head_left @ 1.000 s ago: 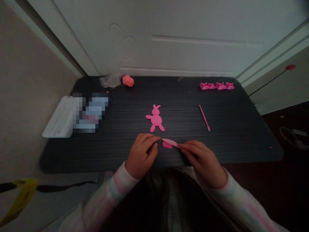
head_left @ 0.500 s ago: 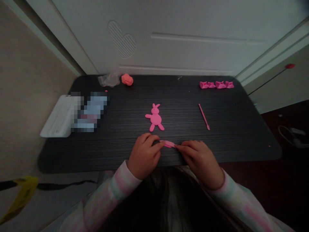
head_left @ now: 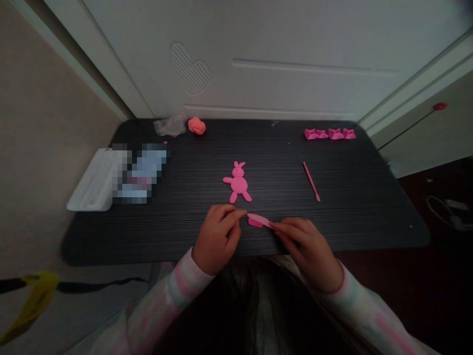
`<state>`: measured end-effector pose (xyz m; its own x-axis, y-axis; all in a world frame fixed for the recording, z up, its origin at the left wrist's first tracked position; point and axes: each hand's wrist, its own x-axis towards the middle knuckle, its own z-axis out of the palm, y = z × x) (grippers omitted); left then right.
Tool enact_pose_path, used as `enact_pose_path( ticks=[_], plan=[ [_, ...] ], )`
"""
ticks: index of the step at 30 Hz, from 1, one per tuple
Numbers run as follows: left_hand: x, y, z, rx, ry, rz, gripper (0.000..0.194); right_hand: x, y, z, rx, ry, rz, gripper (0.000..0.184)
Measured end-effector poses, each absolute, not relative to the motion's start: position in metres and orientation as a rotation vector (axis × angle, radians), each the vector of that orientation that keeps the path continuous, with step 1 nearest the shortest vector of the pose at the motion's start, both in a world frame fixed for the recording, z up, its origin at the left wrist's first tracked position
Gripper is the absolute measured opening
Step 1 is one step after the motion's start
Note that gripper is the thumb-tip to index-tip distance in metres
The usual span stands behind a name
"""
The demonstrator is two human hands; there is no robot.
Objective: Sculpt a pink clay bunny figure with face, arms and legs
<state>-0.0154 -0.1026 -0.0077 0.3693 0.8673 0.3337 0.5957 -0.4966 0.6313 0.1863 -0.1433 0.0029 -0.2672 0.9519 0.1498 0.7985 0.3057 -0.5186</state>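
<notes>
On the dark table [head_left: 369, 207] lies a flat pink clay rabbit [head_left: 238, 182]. Just in front of it, near the table's front edge, sits a small pink clay piece [head_left: 254, 223]. My right hand [head_left: 306, 251] grips a flat pink plastic knife [head_left: 259, 219], whose blade lies over that piece. My left hand [head_left: 218, 236] rests curled on the table to the left, thumb and forefinger pinched near the blade's tip; what they hold, if anything, is hidden.
A thin pink modelling stick [head_left: 311, 181] lies right of the rabbit. Several pink clay moulds [head_left: 330, 133] line the far right edge. An orange clay lump [head_left: 196, 125] and a clear wrapper [head_left: 170, 125] sit far left. A white box [head_left: 96, 180] overhangs the left edge.
The knife blade dropped onto the small clay piece half a second ago and has lifted slightly again. My left fingers moved in to the blade, then drew back a little.
</notes>
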Motion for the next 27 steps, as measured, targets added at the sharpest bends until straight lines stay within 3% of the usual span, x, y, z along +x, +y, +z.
enact_pose_path(
  ticks=[15, 22, 27],
  plan=[
    [-0.012, -0.105, -0.007, 2.562, 1.153, 0.668, 0.025, 0.183, -0.145, 0.004, -1.525, -2.440, 0.157, 0.028],
    [-0.014, -0.108, -0.007, 2.532, 1.164, 0.811, 0.015, 0.190, -0.144, 0.000, -1.545, -2.242, 0.392, 0.025],
    [-0.009, -0.105, -0.008, 2.501, 1.237, 0.581, 0.015, 0.194, -0.136, 0.002, -1.625, -2.181, 0.455, 0.023]
  ],
)
